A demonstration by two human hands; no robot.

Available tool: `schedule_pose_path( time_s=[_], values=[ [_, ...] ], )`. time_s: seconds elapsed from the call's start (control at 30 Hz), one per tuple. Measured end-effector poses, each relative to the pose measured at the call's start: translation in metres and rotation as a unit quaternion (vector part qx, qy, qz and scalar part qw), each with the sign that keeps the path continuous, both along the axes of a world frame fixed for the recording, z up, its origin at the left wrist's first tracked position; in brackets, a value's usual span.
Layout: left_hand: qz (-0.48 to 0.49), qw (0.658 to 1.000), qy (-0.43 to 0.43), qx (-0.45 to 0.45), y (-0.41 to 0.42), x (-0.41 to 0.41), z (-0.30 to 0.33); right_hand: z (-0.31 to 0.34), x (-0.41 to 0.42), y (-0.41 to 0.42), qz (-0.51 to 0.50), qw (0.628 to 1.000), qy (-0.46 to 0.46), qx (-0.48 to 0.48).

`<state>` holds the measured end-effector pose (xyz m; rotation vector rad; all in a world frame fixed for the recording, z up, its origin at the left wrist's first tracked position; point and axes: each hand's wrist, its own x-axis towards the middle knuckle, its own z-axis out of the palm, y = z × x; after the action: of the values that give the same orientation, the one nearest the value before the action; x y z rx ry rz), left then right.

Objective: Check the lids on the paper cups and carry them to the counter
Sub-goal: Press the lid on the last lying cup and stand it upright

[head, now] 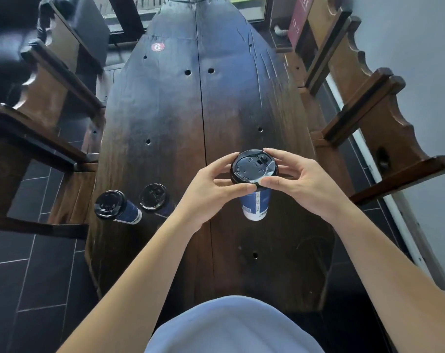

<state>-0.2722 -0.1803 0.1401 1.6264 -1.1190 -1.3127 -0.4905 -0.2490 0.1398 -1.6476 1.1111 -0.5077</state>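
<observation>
Three blue-and-white paper cups with black plastic lids stand on a long dark wooden plank table (165, 118). The nearest cup (256, 206) stands at the middle of the view, just right of the table's centre seam, upright on the wood. Its black lid (253, 167) is gripped from both sides: the left hand (211, 184) curls round the rim from nine o'clock, thumb at the near edge and fingers at the far edge, and the right hand (296, 179) mirrors it from three o'clock. Both thumbs press the lid's near rim, almost touching each other. Whether the lid sits fully down on the cup cannot be told.

The two other lidded cups stand at about eight o'clock from the held one, near the table's left edge: the outer cup (117, 206) and the inner cup (156, 200), just beside each other, the inner one partly hidden by the left wrist. Neither is touched.

Dark wooden benches flank the table, one on the left (45, 98) and one on the right (374, 108), close against its edges. A round red-and-white sticker (157, 46) with the number 6 lies at twelve o'clock, at the far end. Several small round holes dot the tabletop. Dark grey floor tiles (33, 276) show at seven o'clock.
</observation>
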Motion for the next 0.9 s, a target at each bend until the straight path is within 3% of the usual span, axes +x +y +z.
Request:
schedule_pose_path(
  time_s=[0.2,0.47,0.9],
  values=[
    [-0.045,0.994,-0.099,0.003,-0.022,-0.013,-0.056,-0.050,-0.003,-0.021,0.006,0.999,0.046,0.005],
    [-0.024,0.991,-0.127,0.029,-0.044,-0.020,-0.111,-0.113,0.002,-0.053,0.045,0.995,0.064,0.055],
    [-0.045,0.985,-0.158,0.062,-0.047,-0.021,-0.159,-0.173,0.010,-0.049,0.016,0.991,0.080,0.105]
  ],
)
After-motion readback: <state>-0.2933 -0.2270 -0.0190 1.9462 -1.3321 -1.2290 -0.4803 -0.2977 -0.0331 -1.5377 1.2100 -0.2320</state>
